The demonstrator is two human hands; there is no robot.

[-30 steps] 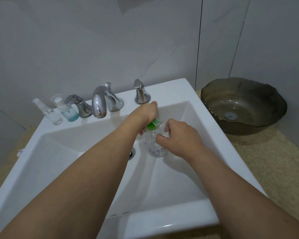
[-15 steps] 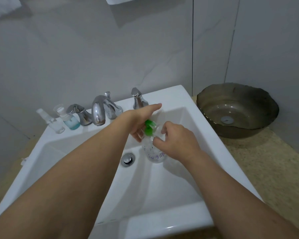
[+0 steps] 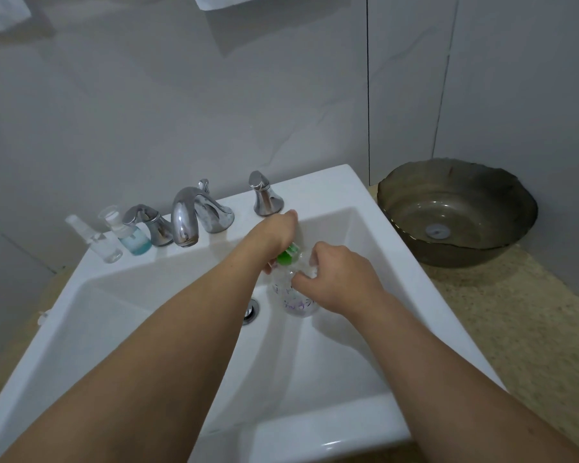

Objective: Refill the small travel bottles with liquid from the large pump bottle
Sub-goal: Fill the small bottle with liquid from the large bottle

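Both my forearms reach out over the white sink (image 3: 375, 208), and they meet at the one pump bottle (image 3: 293, 295), a clear one with purple print standing in the basin just right of the drain (image 3: 250, 312). My right hand (image 3: 340, 279) curls round its shoulder from the right and holds it steady. My left hand (image 3: 276, 233) comes in from the left and closes on the green pump top (image 3: 288, 255), fingers wrapped over it with one fingertip pointing on toward the far rim. The bottle's long axis leans a little away from me, so the pump sits beyond my right knuckles and under my left palm; I judge the next move turns on that top. Farther off, well apart to the left on the back ledge, stand two small travel bottles: a clear spray bottle (image 3: 102, 245) and, just beside it, a bottle of blue liquid (image 3: 132, 237). Behind them are one tap (image 3: 186, 222) and two handles; one brown glass bowl (image 3: 458, 212) sits on the counter to the right
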